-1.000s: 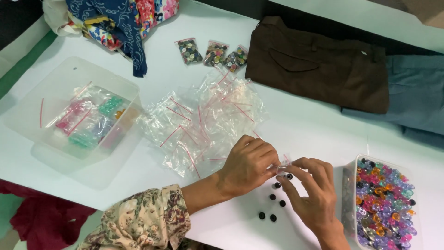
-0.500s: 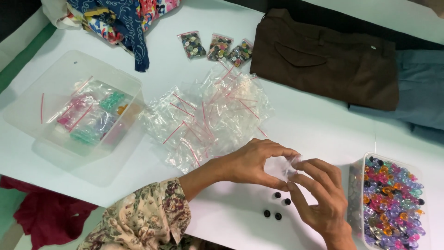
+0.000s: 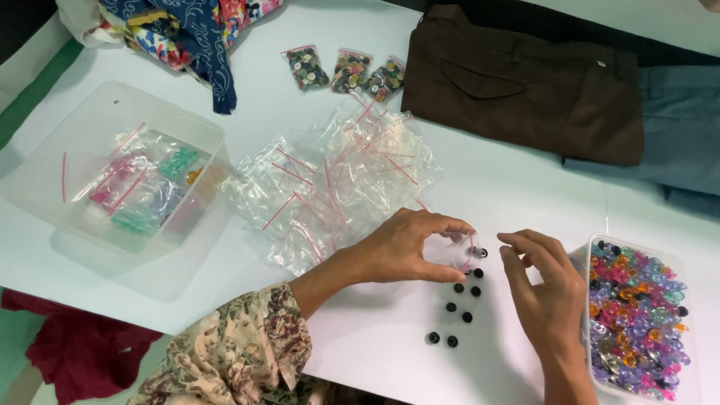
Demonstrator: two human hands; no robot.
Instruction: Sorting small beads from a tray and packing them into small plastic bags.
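Two bare hands work over a white table (image 3: pixel 525 195). The left hand (image 3: pixel 409 247), reaching in from a floral-print sleeve (image 3: pixel 240 356), arches with the wrist low and the fingers curled into a C, thumb below and fingertips above, pinching a small clear zip bag (image 3: pixel 454 251) held open toward the right. The right hand (image 3: pixel 544 289) hovers just beside that bag, palm down, fingers loosely bent and a little spread, index and thumb close together; whether they pinch anything I cannot tell. Several small black buttons (image 3: pixel 457 311) lie loose on the table under and between the hands. A clear tub of coloured beads (image 3: pixel 637 319) sits just right of the right hand. A heap of empty zip bags (image 3: pixel 330 184) lies behind the left hand.
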